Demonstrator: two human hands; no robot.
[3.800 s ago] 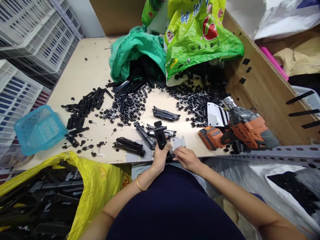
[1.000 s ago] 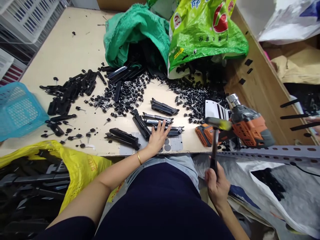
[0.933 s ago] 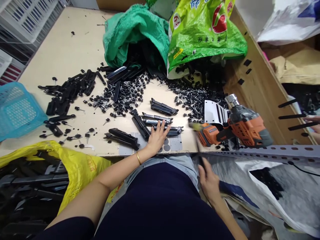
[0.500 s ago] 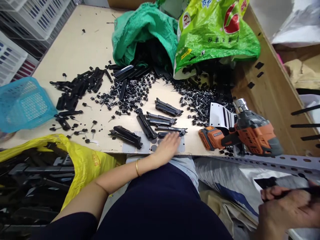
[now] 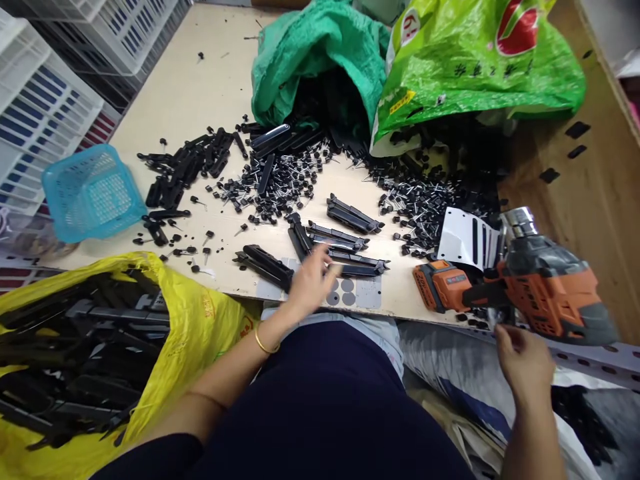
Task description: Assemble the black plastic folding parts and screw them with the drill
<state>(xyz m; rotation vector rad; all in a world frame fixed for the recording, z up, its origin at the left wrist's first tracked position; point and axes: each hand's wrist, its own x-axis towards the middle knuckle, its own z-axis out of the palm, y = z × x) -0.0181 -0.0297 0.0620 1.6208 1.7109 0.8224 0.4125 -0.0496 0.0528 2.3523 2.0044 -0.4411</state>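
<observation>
Writing first: bright green bag (image 5: 480, 73), far right on the tabletop (image 5: 395, 295), has a red logo (image 5: 517, 28), a yellow tag and a row of dark characters. Characters too small to read with confidence. Yellow sack (image 5: 193, 333), near left, has faint reddish print, illegible. Orange-and-grey cordless tool (image 5: 545, 283) at right: small lettering on body and battery (image 5: 440, 283), can't make it out.

Containers: bright green bag lies mouth toward the near side, black parts spilling out. Teal sack (image 5: 320, 43) just left of it, same orientation, long black pieces at its mouth. Yellow sack gapes open, full of black and dark grey parts. Blue basket (image 5: 65, 180) sits at left near the white crates (image 5: 47, 113). Piles of black-headed pins (image 5: 277, 177) lie in front of the teal sack and the bright green bag.

Hands: left hand (image 5: 313, 280) half open, fingers loosely bent, blurred, over the folded black pieces (image 5: 361, 269) at near centre of the tabletop. Can't tell if it touches them. Right hand (image 5: 525, 360) is off the near edge beside the cordless tool, fingers curled in; can't tell whether it's gripping anything.
</observation>
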